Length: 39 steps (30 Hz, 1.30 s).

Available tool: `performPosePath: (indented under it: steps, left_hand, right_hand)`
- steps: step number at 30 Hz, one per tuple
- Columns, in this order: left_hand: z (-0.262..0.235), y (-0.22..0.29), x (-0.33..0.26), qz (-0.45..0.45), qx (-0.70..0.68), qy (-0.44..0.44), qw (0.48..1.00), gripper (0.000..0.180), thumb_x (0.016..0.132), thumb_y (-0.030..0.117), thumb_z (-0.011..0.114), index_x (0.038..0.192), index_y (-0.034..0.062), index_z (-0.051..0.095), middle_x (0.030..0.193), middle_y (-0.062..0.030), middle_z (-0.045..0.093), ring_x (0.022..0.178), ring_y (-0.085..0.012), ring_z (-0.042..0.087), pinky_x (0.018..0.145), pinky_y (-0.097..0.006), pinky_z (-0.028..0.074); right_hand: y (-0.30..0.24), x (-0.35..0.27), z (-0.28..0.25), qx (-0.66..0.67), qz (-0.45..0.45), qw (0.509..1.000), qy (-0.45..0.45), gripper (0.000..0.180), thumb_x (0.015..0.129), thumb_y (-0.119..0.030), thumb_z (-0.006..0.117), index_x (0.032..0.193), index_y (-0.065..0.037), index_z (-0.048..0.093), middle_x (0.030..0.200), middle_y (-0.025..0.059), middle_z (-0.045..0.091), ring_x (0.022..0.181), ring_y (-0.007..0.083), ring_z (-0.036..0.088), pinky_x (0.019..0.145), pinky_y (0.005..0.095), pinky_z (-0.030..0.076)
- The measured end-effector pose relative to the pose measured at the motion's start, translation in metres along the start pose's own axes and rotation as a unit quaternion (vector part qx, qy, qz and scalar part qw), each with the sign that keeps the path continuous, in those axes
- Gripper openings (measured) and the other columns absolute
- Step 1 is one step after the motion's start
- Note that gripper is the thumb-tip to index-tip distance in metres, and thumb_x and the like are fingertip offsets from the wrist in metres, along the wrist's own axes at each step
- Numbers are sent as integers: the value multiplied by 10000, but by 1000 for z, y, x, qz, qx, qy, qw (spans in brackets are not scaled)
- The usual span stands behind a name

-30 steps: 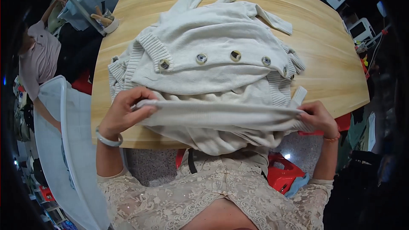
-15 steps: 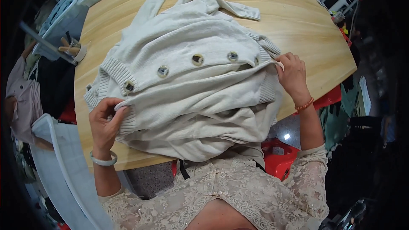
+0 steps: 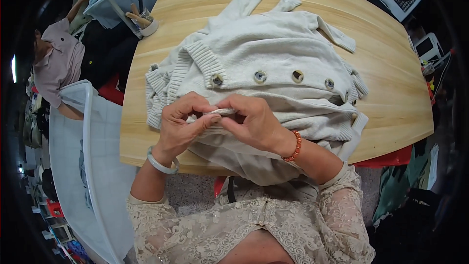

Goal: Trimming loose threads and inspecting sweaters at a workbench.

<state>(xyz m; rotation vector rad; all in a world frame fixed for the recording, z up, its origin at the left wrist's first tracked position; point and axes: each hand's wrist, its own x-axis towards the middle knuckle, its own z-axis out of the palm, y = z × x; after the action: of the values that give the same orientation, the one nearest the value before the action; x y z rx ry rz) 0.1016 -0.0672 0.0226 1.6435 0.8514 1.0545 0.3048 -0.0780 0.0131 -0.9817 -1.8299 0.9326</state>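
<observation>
Light wooden bench, rounded corners, in cluttered workroom; white bin at left, another person beyond it. Cream knit cardigan lies near front edge, button row running left-right, sleeves toward far side, hem overhanging edge. Left hand and right hand meet, both pinching fold of its fabric.

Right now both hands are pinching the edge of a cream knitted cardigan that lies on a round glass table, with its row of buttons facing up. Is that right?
Not quite: the table is light wood, not glass, as the head view shows. The rest holds: the left hand and the right hand pinch the edge of the cream knitted cardigan together, and its row of buttons faces up.
</observation>
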Motion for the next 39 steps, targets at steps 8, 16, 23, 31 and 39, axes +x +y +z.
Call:
performPosePath:
  steps: [8,16,23,31,39]
  left_hand:
    - [-6,7,20,-121,14,-74,990,89,870,42,709,899,7,633,841,3,598,710,-21,532,606,-186,435]
    - [-7,-26,53,59,334,-32,940,206,783,96,720,951,-3,652,842,-126,631,728,-188,634,654,-308,505]
    - [0,-13,48,-103,-42,-39,993,140,820,124,751,850,-8,714,719,-13,668,608,-57,581,534,-207,462]
    - [14,-39,37,-141,-189,9,972,116,794,61,779,853,-18,718,755,-29,686,634,-62,592,539,-206,462]
    - [4,-21,32,-178,-188,-94,961,299,851,228,752,1028,-11,724,832,-11,680,690,-29,555,581,-188,443]
  right_hand:
    - [2,-3,-8,-88,-2,996,15,184,787,-66,698,941,-13,613,808,161,615,689,328,628,618,387,483]
    - [1,-4,3,-120,-33,992,-24,181,797,-44,665,952,-32,572,856,151,587,715,333,627,628,418,496]
    - [-11,-5,6,-196,-20,977,79,392,804,7,688,1170,-50,561,1002,146,639,716,280,665,577,354,520]
    - [-3,-7,8,-299,-137,943,52,467,809,15,664,1256,33,529,945,185,602,811,355,615,642,416,504]
    - [2,-3,-12,-329,-119,936,29,382,792,-26,656,1167,-6,583,928,164,612,761,343,616,621,416,512]
